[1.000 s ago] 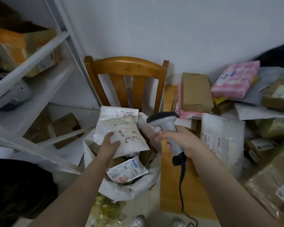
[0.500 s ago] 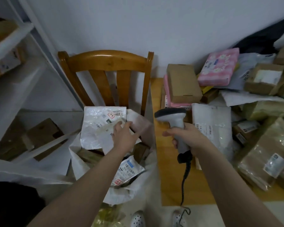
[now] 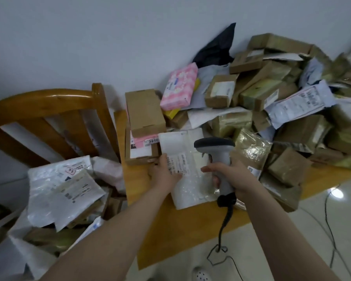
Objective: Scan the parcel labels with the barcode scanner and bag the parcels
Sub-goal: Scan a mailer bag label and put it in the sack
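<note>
Now that the last mailer [image 3: 75,191] lies on top of the white sack [image 3: 26,254] at the person's left, with no hand on it, the left hand [image 3: 165,172] has crossed from the sack to the table [image 3: 150,230]. To me that means one parcel is bagged and the next is being started.

Nearest, the sack stands stuffed with packets. The black cable [image 3: 224,224] of the scanner trails off the table edge to the floor.

Just beyond, the left hand grips the left edge of a white padded parcel [image 3: 190,191] that lies flat on the table. Its thumb sits on top beside the printed label [image 3: 178,163] and its fingers are at the edge.

The right hand [image 3: 234,175] is closed round the handle of the barcode scanner [image 3: 215,147], as it was a moment ago. The scanner's head hangs over the parcel, a little right of the label. I judge the scan of this parcel is not yet made. The head needs turning onto the barcode, or the parcel needs tilting up to meet it.

Behind the parcel a brown box [image 3: 146,112] tops a small stack, with a pink packet [image 3: 179,87] leaning beside it. To the right a tall pile of boxes and bags [image 3: 292,118] runs back to the wall, so a great deal of the job is left. The wooden chair [image 3: 49,106] stands behind the sack.
</note>
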